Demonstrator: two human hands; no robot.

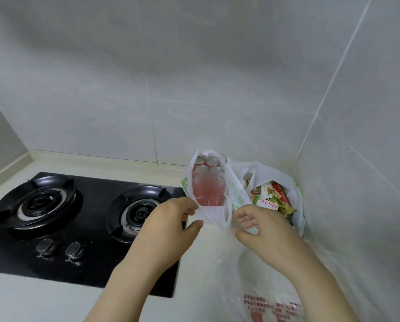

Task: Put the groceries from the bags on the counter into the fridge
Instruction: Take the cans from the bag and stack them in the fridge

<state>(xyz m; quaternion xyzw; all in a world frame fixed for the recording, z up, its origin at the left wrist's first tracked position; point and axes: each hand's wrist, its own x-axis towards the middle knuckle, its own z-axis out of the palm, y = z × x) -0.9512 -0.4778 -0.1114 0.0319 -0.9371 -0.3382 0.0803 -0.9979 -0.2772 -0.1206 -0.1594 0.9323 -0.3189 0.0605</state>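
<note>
Both forearms reach forward from the bottom of the view to the back right corner of the worktop, where two white bags stand side by side against the tiled wall.

The left grip is turned with the thumb low and the fingers above. Between them it pinches the near left edge of the can bag. The right grip is palm down with the fingers curled. It closes on a strip of white plastic with green print, and this strip seems to be the right side of the same bag.

Inside the can bag stand red drink cans with silver tops. Any label on them is blurred through the plastic. The snack bag just to the right is open and holds packets in green, white and red. One packet has red characters, but I cannot read them.

A third bag, thin and clear, lies in front under the right forearm. It has lines of small red print, too blurred to read.

A black gas hob with two burners and two knobs is to the left.
</note>
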